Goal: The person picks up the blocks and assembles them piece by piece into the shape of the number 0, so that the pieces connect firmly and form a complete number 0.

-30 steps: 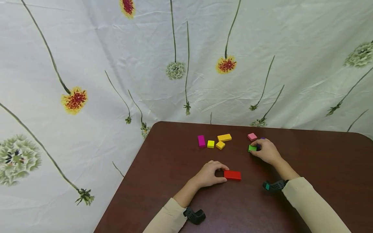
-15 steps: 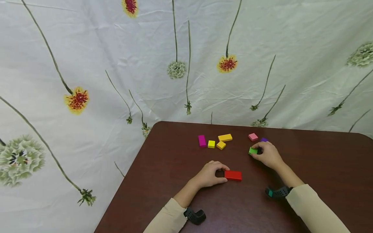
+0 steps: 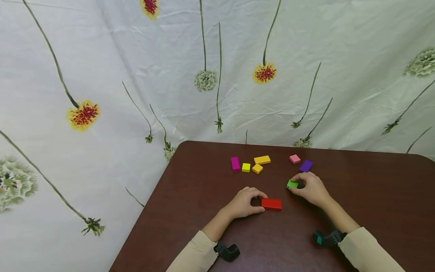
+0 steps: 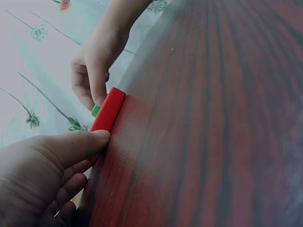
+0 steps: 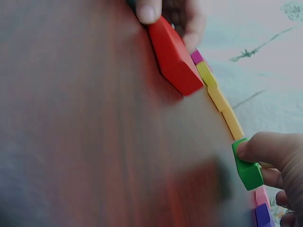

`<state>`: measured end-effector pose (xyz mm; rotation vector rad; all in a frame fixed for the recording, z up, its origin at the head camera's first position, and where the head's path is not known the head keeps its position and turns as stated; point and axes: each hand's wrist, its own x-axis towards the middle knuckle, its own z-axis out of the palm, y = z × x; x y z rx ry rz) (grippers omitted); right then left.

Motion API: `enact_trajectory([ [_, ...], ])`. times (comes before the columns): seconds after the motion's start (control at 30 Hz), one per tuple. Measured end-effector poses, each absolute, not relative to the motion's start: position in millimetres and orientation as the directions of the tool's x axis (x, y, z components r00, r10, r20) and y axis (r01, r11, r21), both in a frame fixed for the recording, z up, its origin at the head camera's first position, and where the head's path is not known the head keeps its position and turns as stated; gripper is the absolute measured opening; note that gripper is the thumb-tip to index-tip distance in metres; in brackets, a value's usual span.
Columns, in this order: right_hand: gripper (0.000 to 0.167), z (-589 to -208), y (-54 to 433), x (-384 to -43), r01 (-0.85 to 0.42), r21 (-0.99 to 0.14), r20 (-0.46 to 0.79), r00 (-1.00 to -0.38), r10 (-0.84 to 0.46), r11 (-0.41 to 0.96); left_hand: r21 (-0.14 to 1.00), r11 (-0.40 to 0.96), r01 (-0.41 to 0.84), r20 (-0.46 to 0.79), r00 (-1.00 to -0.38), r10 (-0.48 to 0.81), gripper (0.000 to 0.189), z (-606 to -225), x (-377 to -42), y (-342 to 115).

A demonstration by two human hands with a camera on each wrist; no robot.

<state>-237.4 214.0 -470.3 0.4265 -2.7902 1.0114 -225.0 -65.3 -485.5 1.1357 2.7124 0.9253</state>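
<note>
L grip (image 3: pixel 242 204) pinches smooth rect. red block (image 3: pixel 271 204). R grip (image 3: pixel 313 189) pinches smaller green block (image 3: pixel 292 184). Table (image 3: pixel 190 181) dark, streaky woodgrain

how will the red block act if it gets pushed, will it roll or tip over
The red block probably won't roll, since its faces look flat and its edges straight. Tipping seems unlikely too, as it lies long and low on the table. It's likely stiff: no bend shows where the left hand pinches it.
</note>
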Motion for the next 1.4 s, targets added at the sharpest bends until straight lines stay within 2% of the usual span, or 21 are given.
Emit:
enact_trajectory([
  [0.57, 0.022, -475.7, 197.9, -212.9, -0.406, -0.571, 0.279, -0.913, -0.297, 0.713, 0.551, 0.556, 0.623, 0.16, -0.732, 0.663, 0.032, -486.0, -226.1, -64.7],
  [1.13, 0.023, -484.6, 194.1, -205.7, -0.452, -0.582, 0.331, -0.891, -0.311, 0.676, 0.556, 0.552, 0.621, 0.164, -0.733, 0.66, 0.032, -486.5, -224.9, -65.6],
  [1.4, 0.025, -488.4, 191.7, -199.7, -0.533, -0.535, 0.452, -0.836, -0.311, 0.656, 0.554, 0.549, 0.626, 0.167, -0.729, 0.663, 0.032, -485.0, -226.3, -66.4],
])
